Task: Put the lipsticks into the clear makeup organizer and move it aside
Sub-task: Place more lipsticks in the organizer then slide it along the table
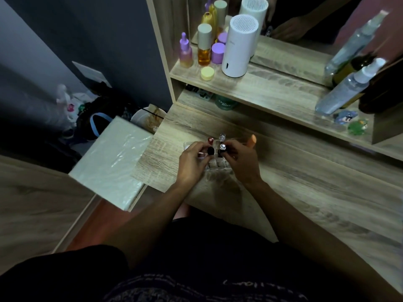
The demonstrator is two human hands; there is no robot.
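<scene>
In the head view, your left hand pinched a black-capped lipstick and your right hand pinched a silver-topped lipstick, each held upright over the organizer, apparently to drop into its cells. The organizer, clear rigid plastic with square cells, stood on the wood-grain desk between your hands, with two lipsticks already standing in its far row.

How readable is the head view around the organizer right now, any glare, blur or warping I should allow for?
Head view: dim overall; the clear organizer nearly vanishes against the desk; both hands, left hand and right hand, hide much of it; the spray bottle at right is smeared; wide-angle bending curves the shelf edges.
</scene>
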